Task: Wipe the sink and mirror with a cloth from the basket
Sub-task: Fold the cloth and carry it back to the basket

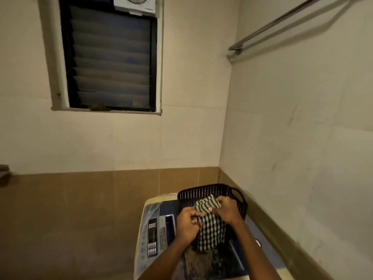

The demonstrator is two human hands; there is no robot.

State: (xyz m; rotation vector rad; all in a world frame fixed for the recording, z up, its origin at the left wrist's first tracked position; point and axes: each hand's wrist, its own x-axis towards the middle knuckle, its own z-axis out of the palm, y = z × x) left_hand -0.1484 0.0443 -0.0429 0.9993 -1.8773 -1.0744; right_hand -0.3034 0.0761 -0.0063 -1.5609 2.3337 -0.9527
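At the lower centre of the frame, the left hand (188,225) and right hand (227,210) both grip the checked cloth (212,229) over the black basket (203,194). A loose pinch could let it slip back.
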